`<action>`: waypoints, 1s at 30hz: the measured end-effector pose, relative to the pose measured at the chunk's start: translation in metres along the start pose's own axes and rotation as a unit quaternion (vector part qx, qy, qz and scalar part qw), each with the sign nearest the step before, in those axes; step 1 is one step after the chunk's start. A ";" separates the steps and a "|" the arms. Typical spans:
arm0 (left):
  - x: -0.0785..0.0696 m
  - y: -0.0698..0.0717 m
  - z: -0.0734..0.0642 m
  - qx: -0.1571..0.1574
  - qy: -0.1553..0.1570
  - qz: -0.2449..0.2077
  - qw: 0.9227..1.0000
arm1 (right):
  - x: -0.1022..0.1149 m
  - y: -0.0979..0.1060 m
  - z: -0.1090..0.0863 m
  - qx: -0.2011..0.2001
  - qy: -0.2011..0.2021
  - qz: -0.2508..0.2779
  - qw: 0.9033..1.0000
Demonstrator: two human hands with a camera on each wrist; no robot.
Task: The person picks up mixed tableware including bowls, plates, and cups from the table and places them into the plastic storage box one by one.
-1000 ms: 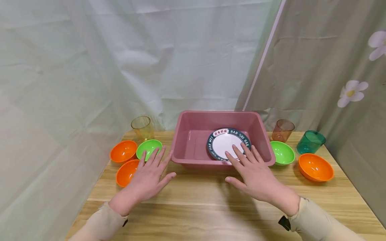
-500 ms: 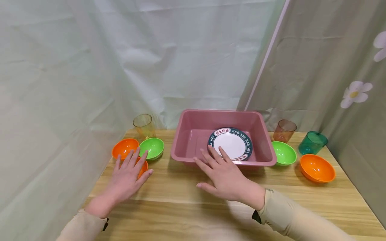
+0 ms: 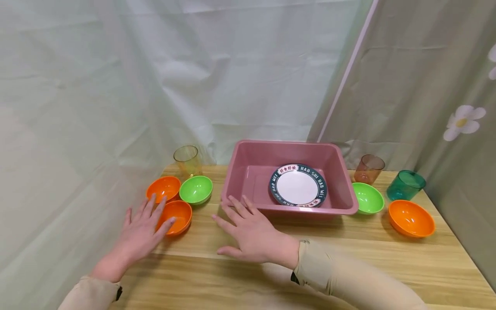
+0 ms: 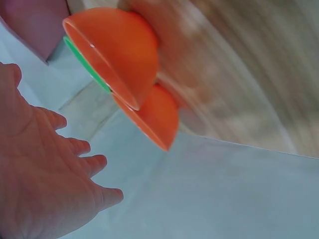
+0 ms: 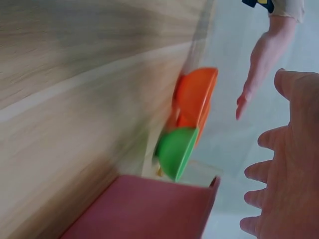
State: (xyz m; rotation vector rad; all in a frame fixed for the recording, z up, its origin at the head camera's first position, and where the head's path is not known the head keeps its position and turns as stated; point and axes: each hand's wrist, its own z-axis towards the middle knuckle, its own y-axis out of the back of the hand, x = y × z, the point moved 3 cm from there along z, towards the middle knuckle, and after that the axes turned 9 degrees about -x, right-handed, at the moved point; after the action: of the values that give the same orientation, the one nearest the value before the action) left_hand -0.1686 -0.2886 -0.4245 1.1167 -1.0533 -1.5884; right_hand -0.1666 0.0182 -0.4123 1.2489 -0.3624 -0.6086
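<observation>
My left hand (image 3: 139, 234) hovers with spread fingers beside the nearer orange bowl (image 3: 177, 217) on the left; the left wrist view shows a gap between the fingers and that bowl (image 4: 119, 52). Behind it stand a second orange bowl (image 3: 163, 188) and a green bowl (image 3: 196, 190). My right hand (image 3: 252, 234), also spread and holding nothing, is held above the table before the pink basin (image 3: 288, 148), its fingertips overlapping the basin's front left corner in the head view. Inside the basin lies a white plate (image 3: 297, 187) with a dark patterned rim.
A yellow cup (image 3: 187, 160) stands at the back left. Right of the basin are a green bowl (image 3: 368, 199), an orange bowl (image 3: 411, 218), a reddish-brown cup (image 3: 369, 169) and a teal cup (image 3: 405, 185). Curtains (image 3: 255, 77) enclose the wooden table (image 3: 201, 275).
Both hands have moved left with fingers spread, the right one from in front of the plate to the basin's left corner. The nearer left orange bowl now shows more fully.
</observation>
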 end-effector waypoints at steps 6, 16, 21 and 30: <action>0.013 -0.002 -0.006 0.002 0.011 -0.005 1.000 | 0.017 -0.008 0.019 0.023 0.009 -0.003 1.000; 0.031 -0.007 -0.016 0.001 0.026 0.004 1.000 | 0.039 -0.023 0.045 0.051 0.014 0.003 0.999; 0.035 -0.010 -0.019 0.008 0.033 0.000 0.999 | 0.043 -0.027 0.049 0.061 0.016 -0.012 0.998; 0.044 -0.010 -0.013 0.042 0.089 -0.114 0.989 | 0.042 -0.033 0.048 0.075 0.007 0.005 0.997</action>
State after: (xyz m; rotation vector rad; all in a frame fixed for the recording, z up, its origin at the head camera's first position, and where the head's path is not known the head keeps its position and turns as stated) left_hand -0.1663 -0.3301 -0.4454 1.4493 -0.9063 -1.5968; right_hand -0.1686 -0.0504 -0.4330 1.3945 -0.4081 -0.5708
